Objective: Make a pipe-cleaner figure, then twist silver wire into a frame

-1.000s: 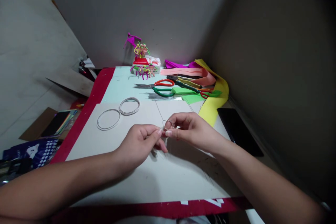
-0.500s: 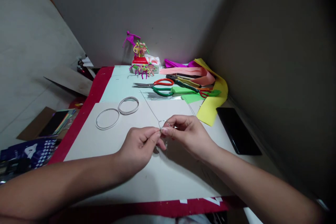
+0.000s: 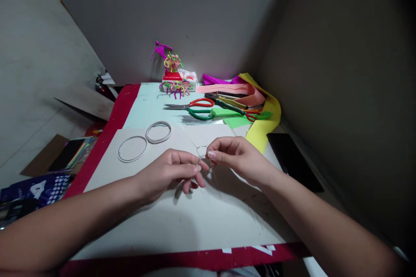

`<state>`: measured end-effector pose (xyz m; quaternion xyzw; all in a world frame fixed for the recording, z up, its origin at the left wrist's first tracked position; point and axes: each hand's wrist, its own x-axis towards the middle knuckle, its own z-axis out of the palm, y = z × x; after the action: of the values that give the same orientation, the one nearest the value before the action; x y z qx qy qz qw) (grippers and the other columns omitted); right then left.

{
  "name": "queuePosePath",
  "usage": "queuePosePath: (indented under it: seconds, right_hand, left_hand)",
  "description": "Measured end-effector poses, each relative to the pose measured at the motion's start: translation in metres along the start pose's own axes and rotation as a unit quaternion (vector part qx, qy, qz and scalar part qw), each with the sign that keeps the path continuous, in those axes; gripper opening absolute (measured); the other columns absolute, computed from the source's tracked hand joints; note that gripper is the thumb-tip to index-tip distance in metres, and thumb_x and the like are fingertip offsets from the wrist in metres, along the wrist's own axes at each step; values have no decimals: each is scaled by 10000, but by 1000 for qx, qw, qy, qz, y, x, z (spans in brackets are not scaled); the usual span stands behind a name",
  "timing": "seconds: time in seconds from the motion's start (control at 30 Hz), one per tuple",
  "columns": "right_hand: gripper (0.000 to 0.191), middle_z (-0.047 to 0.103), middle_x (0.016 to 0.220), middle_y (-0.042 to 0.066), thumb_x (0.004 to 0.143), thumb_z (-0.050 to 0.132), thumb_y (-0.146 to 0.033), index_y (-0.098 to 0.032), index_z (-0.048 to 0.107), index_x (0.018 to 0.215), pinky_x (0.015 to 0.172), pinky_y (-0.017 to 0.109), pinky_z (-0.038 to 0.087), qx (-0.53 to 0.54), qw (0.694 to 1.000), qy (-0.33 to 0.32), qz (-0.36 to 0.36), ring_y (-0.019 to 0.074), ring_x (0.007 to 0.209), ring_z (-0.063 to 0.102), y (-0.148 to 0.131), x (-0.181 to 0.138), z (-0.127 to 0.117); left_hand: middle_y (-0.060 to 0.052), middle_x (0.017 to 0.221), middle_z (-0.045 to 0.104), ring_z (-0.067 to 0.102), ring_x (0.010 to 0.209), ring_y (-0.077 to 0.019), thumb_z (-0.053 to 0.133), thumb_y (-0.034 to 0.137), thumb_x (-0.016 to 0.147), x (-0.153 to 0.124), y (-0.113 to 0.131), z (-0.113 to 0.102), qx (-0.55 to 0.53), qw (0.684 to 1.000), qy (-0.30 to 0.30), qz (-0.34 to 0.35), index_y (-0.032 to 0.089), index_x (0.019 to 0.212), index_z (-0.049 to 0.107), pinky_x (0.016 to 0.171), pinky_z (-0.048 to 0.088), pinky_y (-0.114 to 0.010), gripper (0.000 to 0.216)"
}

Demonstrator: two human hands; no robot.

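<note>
Head view: from my remote seat I see a thin wire loop (image 3: pixel 202 151) held up over the white card sheet (image 3: pixel 162 220), between the two hands and nearer the right one. My operator's right hand (image 3: pixel 240 160) is mostly closed, its thumb and index fingertip pinching the wire at the loop. The left hand (image 3: pixel 170 173) is half open, with its fingers loosely curled and its fingertips (image 3: pixel 196 168) just beside the wire; I cannot tell whether they touch it. A fine wire end (image 3: pixel 215 184) runs down from the loop toward the card. Compared with the frame half a second ago, the left hand has eased out of its close pinch and drawn slightly away from the loop.

Two wire coils (image 3: pixel 132 149) lie on the card to the left of the hands. Farther off are red-handled scissors (image 3: pixel 201 103), green-handled scissors (image 3: pixel 199 114), a bundle of thin wires (image 3: pixel 201 120), and a yellow paper strip (image 3: pixel 271 117). A black phone (image 3: pixel 289 156) lies to the right.
</note>
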<state>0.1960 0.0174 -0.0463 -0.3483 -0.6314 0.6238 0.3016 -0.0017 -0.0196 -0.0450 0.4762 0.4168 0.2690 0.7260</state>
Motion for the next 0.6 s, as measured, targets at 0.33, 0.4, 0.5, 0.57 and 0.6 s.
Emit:
queuePosePath:
  seconds: [0.33, 0.4, 0.5, 0.57, 0.6]
  right_hand:
    - [133, 606, 721, 7, 779, 652, -256, -135, 608, 813, 638, 236, 419, 15, 999, -51, 6, 100, 657, 531, 0, -2, 9]
    - [176, 598, 757, 4, 742, 692, -222, -142, 588, 858, 664, 241, 431, 56, 996, -66, 9, 101, 683, 542, 2, -1, 9]
    - [162, 589, 744, 7, 771, 663, -235, -141, 571, 865, 652, 246, 434, 71, 995, -67, 17, 102, 663, 542, 1, -1, 8]
    - [142, 590, 730, 11, 807, 621, -258, -140, 565, 861, 629, 246, 428, 63, 995, -73, 20, 103, 642, 535, -1, -1, 8]
    - [136, 588, 729, 11, 818, 605, -263, -141, 564, 861, 608, 239, 417, 54, 996, -75, 20, 99, 628, 521, -3, -1, 7]
  left_hand:
    - [-71, 636, 690, 559, 519, -103, 609, 313, 808, 0, 0, -1, -4, 1000, 22, -22, 111, 712, 707, 526, 416, -219, 244]
    - [-65, 629, 678, 538, 510, -91, 601, 299, 815, 0, -1, 0, 3, 999, 32, 5, 109, 646, 691, 516, 400, -213, 270]
    - [-44, 610, 659, 518, 497, -85, 599, 281, 815, -1, -1, 0, 0, 999, 48, 20, 117, 679, 690, 501, 382, -212, 232]
    - [-30, 587, 646, 520, 496, -89, 598, 278, 816, -1, -2, 1, -6, 998, 54, 23, 122, 734, 691, 509, 386, -219, 200]
    - [-22, 566, 634, 523, 497, -93, 598, 277, 817, -2, -2, 1, -9, 998, 55, 24, 123, 749, 689, 524, 399, -227, 191]
